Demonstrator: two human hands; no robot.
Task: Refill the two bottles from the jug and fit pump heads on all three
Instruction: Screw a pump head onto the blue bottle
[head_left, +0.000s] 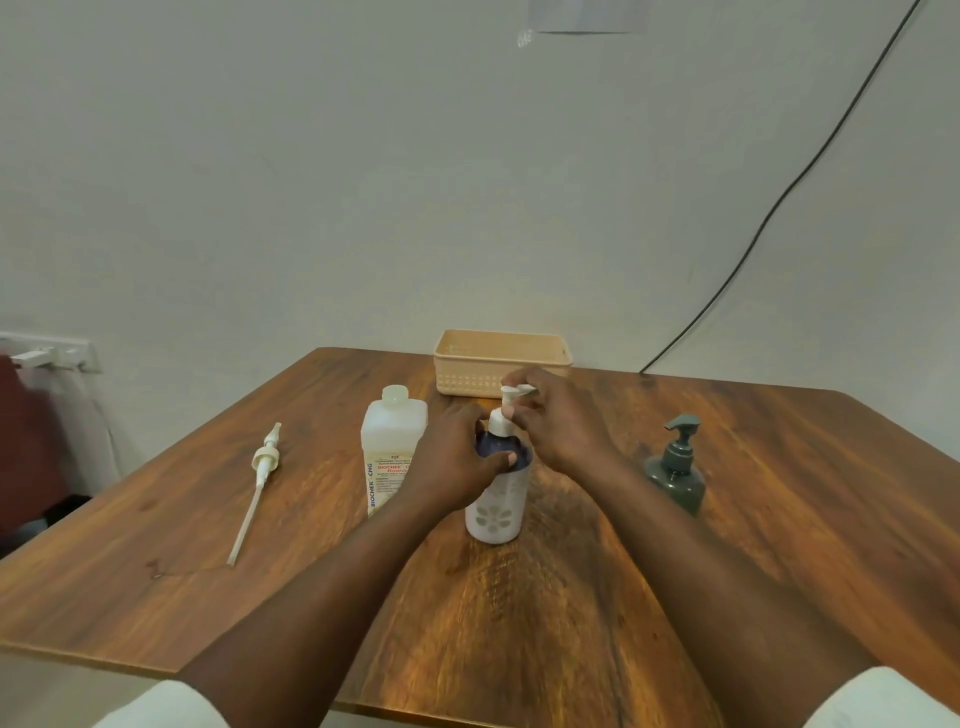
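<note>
Midway, at table (571, 597) centre: left hand (457, 457) grips white bottle (496, 512) shoulder, right hand (550, 415) pinches white pump head (511, 397) at neck. Best: steady bottle, collar square, twist snug. Jug (389, 447) just left; loose pump (260, 478) near left edge.

Just one cam here, head-mounted, looking forward and down over the bench (571, 597) toward its far edge and the wall; hands (558, 421) sit close, mid-frame.

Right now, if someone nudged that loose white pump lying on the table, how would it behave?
The loose pump would probably skid easily, looking like light plastic. Its long thin tube may flex a little. The round collar might make it pivot rather than roll straight.
</note>
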